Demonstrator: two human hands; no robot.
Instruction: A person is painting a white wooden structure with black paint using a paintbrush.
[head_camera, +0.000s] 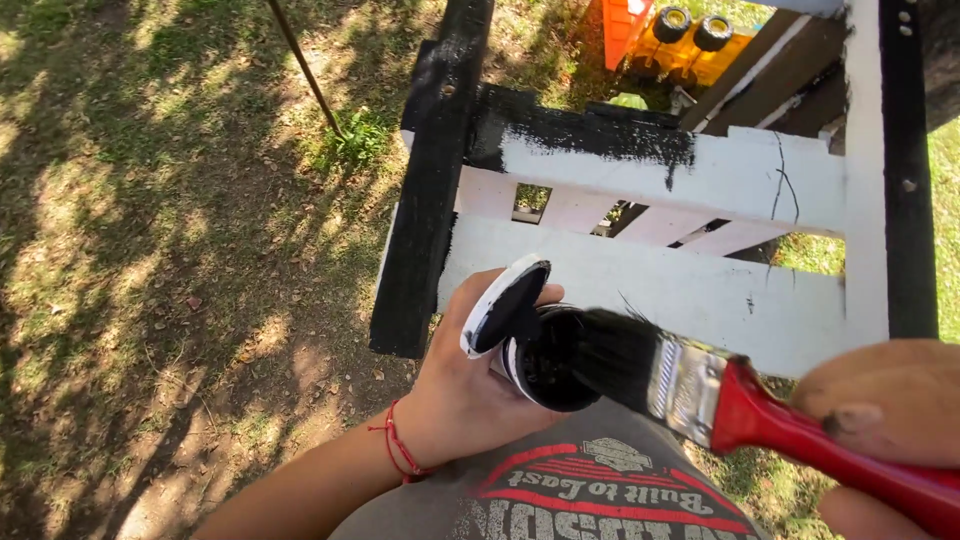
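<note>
The left hand (465, 395) grasps one paint can (548, 360) (lid (505, 305) ajar), while the right hand (885, 405) clenches one brush (690, 385).

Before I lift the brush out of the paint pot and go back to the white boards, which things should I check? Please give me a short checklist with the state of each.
1. Left hand grips the paint pot firmly: ok.
2. Lid held clear of the pot's opening: ok, it is held beside the rim.
3. Bristles of the brush loaded with black paint: ok, tips are in the pot.
4. Right hand holds the red handle: ok.
5. Excess paint wiped off: cannot tell.
6. White boards left to coat: ok, the lower ones are mostly unpainted.
</note>
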